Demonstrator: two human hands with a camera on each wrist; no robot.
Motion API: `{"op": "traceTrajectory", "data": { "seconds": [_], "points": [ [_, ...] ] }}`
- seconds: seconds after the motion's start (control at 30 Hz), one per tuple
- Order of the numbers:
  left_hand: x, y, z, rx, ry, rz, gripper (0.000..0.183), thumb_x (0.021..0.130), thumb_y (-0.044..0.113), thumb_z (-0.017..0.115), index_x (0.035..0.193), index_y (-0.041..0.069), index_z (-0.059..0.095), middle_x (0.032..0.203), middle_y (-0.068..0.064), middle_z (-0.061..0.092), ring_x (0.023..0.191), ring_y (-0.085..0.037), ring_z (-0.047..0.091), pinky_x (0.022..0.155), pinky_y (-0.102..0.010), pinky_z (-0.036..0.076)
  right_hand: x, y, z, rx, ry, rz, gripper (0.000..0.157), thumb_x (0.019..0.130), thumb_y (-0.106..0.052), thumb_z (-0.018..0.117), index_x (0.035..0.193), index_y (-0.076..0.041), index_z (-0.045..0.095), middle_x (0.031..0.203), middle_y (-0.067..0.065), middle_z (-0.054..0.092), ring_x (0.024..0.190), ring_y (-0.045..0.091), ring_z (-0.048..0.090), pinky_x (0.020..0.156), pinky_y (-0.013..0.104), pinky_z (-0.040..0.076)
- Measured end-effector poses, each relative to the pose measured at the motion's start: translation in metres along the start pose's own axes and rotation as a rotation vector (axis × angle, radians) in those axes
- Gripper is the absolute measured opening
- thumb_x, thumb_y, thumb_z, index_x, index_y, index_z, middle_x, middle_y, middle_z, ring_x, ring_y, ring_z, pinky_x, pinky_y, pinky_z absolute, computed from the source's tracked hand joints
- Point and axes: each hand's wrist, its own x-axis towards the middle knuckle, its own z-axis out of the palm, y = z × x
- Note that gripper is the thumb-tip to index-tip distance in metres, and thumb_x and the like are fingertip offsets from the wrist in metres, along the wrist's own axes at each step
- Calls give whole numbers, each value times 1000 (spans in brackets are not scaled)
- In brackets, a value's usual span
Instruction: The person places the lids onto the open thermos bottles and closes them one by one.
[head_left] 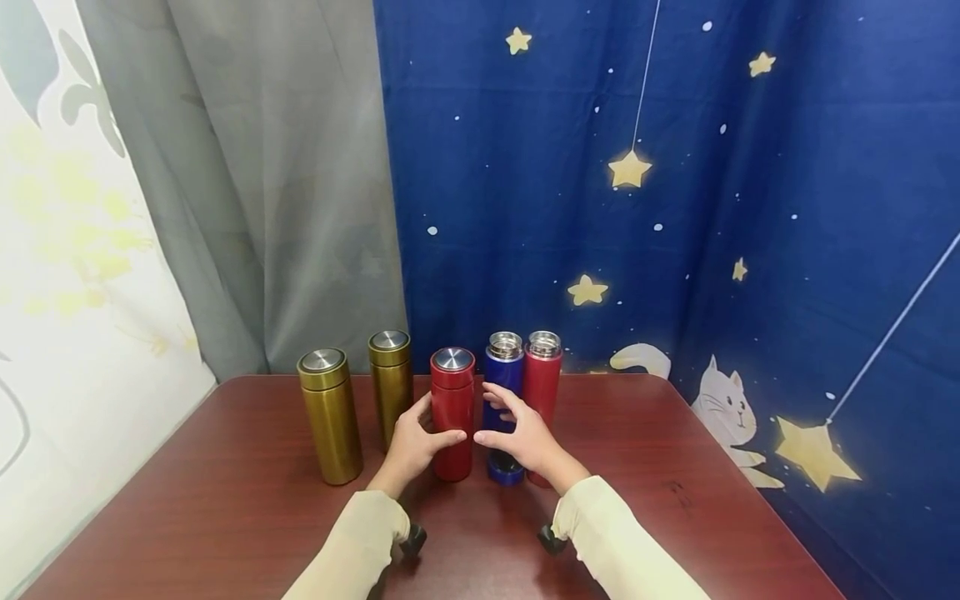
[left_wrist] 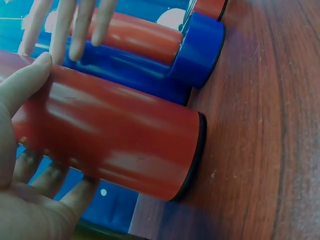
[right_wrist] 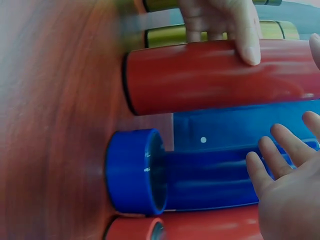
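Note:
A capped red thermos bottle [head_left: 453, 408] stands upright on the table, its lid topped with a steel disc. My left hand [head_left: 414, 443] grips its lower body, thumb across the front and fingers around the far left side. Just right of it, my right hand [head_left: 528, 437] hovers with spread fingers and holds nothing. Behind that hand stand a blue thermos bottle [head_left: 504, 375] and a second red thermos bottle [head_left: 543, 379], both uncapped with steel necks showing. A blue lid [right_wrist: 132, 172] sits at the blue bottle's foot. A red lid [right_wrist: 131, 229] sits beside it, partly cut off.
Two capped gold thermos bottles stand to the left, a nearer one [head_left: 332, 425] and a farther one [head_left: 390, 383]. The brown wooden table [head_left: 225, 508] ends at the back against a grey curtain [head_left: 315, 183] and a blue starry curtain [head_left: 525, 208].

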Motion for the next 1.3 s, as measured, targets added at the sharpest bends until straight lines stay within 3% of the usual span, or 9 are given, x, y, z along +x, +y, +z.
{"op": "traceTrajectory", "data": {
  "seconds": [0.13, 0.2, 0.63, 0.73, 1.0, 1.3],
  "points": [
    [9, -21, 1, -4, 25, -23, 79, 73, 12, 86, 141, 2, 48, 127, -18, 61, 111, -34, 62, 93, -48, 50, -6, 8, 0, 4, -6, 31, 68, 85, -7, 72, 144, 5, 39, 137, 28, 48, 125, 46, 45, 101, 58, 39],
    [10, -24, 1, 1, 39, -20, 79, 72, 14, 87, 141, 3, 48, 126, -18, 62, 110, -33, 62, 93, -47, 50, -8, 12, 0, 12, -5, 45, 68, 85, -6, 73, 143, 4, 39, 137, 28, 49, 125, 46, 44, 101, 58, 38],
    [15, -23, 1, 4, 55, -23, 79, 71, 17, 88, 139, 4, 50, 127, -15, 62, 111, -32, 62, 95, -47, 49, -17, 40, -2, 10, -7, 59, 68, 86, -8, 73, 143, 4, 40, 136, 31, 48, 125, 48, 44, 101, 59, 39],
    [16, -23, 1, 9, 58, -29, 81, 71, 18, 88, 140, 4, 49, 127, -16, 61, 112, -33, 61, 95, -48, 49, -20, 30, -4, 14, -28, 72, 67, 85, -5, 72, 142, 8, 38, 136, 34, 46, 124, 51, 43, 101, 61, 37],
    [20, -25, 0, 14, 74, -24, 81, 72, 14, 87, 142, 2, 47, 129, -19, 60, 113, -35, 61, 95, -49, 48, -21, 72, 0, -50, -14, 87, 70, 85, -16, 75, 144, -2, 42, 135, 25, 51, 124, 43, 48, 101, 57, 40],
    [25, -27, 1, 22, 85, -28, 82, 72, 12, 87, 141, 1, 46, 129, -19, 59, 113, -35, 60, 96, -48, 48, -26, 85, -1, -103, -13, 62, 71, 82, -25, 79, 142, -3, 46, 132, 22, 54, 119, 41, 52, 99, 55, 43]
  ]
}}
